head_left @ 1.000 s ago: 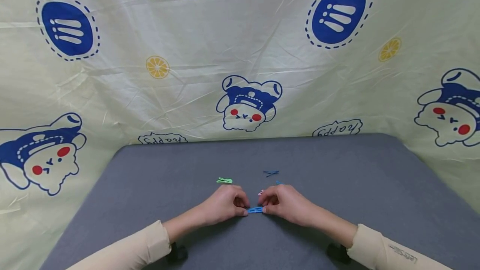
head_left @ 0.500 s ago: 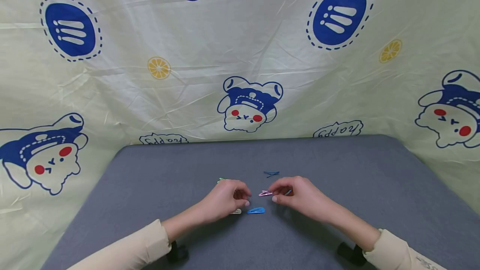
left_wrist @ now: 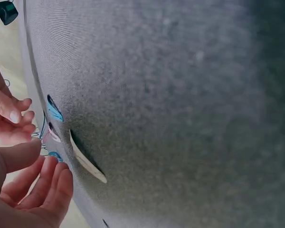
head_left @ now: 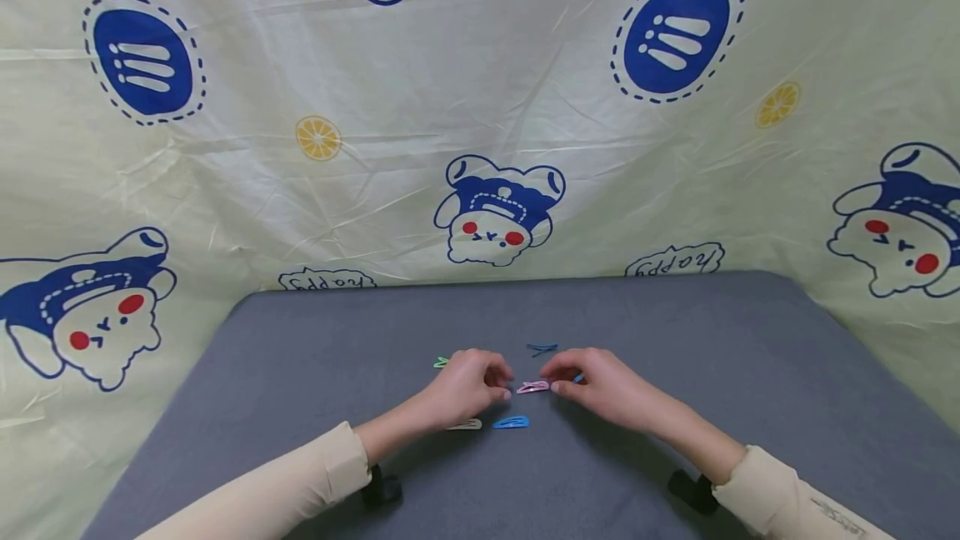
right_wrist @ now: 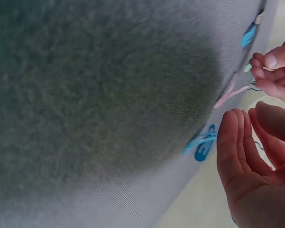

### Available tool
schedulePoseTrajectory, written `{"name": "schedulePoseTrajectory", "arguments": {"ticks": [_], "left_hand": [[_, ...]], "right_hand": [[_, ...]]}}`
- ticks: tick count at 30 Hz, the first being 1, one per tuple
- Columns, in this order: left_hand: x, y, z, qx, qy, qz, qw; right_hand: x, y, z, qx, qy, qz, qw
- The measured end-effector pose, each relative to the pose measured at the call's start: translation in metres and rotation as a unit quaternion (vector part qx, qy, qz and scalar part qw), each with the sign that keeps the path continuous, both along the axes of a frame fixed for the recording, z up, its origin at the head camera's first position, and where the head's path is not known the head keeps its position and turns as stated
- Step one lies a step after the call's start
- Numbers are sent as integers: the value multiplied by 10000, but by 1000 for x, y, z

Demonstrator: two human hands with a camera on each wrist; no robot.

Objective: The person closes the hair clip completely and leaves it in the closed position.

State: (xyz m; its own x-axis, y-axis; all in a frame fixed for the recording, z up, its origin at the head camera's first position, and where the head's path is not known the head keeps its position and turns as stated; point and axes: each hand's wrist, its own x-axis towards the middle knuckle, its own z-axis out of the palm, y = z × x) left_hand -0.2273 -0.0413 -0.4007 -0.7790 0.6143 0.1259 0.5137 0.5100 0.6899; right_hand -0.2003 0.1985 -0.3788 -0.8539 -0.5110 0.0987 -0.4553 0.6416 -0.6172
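Note:
A pink snap hair clip (head_left: pixel 533 387) lies sprung open on the table between the two hands. Close by its left end is the left hand (head_left: pixel 471 383), fingers loosely bent with nothing between them. At the clip's right end, the right hand (head_left: pixel 603 386) has its thumb and fingers parted; the right wrist view has the pink clip (right_wrist: pixel 228 92) just beyond those fingertips. Nearer the person, a bright blue hair clip (head_left: pixel 512 422) lies flat and closed, with a beige hair clip (head_left: pixel 467 424) to its left, partly under the left forearm.
A dark blue open hair clip (head_left: pixel 542 349) lies farther back. A green one (head_left: pixel 441 362) is partly hidden behind the left hand. Another blue open clip (right_wrist: pixel 202 142) lies beside the right hand. A printed cloth (head_left: pixel 375 190) hangs behind the grey table (head_left: pixel 337 340).
Both hands have let go of the bright blue hair clip, which now lies flat, and have moved away to either side of the pink clip. The beige clip has come into sight.

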Motion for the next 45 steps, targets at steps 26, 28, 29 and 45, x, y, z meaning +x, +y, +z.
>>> {"name": "schedulePoseTrajectory", "arguments": {"ticks": [26, 28, 29, 45], "left_hand": [[-11, 5, -5, 22, -638, 90, 9979], [-11, 5, -4, 36, -649, 93, 9978], [-11, 5, -4, 33, -645, 97, 9979], [-12, 5, -7, 64, -645, 90, 9979]], "right_hand": [[-21, -4, -13, 252, -289, 239, 9990], [-22, -3, -13, 261, -271, 241, 9990], [-23, -3, -13, 270, -255, 244, 9990], [-26, -7, -22, 356, 107, 243, 9990]]}}
